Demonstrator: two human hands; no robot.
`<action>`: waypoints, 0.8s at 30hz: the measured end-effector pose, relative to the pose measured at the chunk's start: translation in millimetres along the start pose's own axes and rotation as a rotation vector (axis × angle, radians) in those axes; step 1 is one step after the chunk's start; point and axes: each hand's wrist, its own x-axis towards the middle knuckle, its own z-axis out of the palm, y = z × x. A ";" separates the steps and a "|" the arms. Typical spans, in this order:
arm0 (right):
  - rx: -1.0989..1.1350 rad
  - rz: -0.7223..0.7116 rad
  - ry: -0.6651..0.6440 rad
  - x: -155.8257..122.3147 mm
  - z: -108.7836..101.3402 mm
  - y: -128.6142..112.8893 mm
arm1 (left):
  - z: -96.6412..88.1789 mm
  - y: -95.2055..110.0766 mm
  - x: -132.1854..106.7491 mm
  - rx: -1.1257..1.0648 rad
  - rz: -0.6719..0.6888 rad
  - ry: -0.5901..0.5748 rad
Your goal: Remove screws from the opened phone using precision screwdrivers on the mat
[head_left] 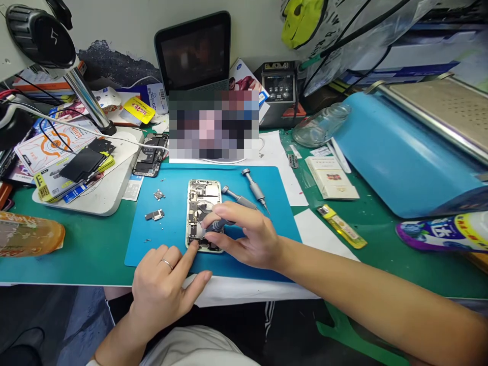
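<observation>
An opened smartphone (193, 203) lies on the blue mat (145, 249), its inner boards and parts bare. My right hand (247, 231) pinches the dark ridged handle of a screwdriver (218, 225) over the lower part of the phone; the tip is hidden. My left hand (163, 274) holds nothing: its index fingertip rests on the phone's lower left corner, the thumb stands apart and the other fingers curl. Two more grey screwdrivers lie right of the phone, one screwdriver (255, 188) wholly in sight. Small metal plates (154, 215) and tiny screws (147, 240) lie to the left.
Behind the mat are another opened phone (149, 155) and a dark tablet screen (194, 51). On the left stand a drink cup (30, 234) and a lamp pole (86, 96). A glass jar (322, 124), a white box (330, 178) and a blue sheet (389, 157) are at right.
</observation>
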 end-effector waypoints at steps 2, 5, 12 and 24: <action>0.004 0.029 -0.010 -0.1 0.5 -0.4 | 0.2 -0.1 0.0 0.002 0.001 0.002; 0.007 0.038 -0.026 -0.6 1.1 -0.9 | 0.1 -0.1 0.0 -0.005 0.002 0.000; -0.005 0.030 -0.040 -1.3 1.4 -0.6 | 0.0 0.0 -0.3 -0.025 0.001 -0.004; -0.029 0.032 -0.069 -2.5 2.8 -0.6 | -0.5 0.3 0.0 -0.022 -0.002 0.005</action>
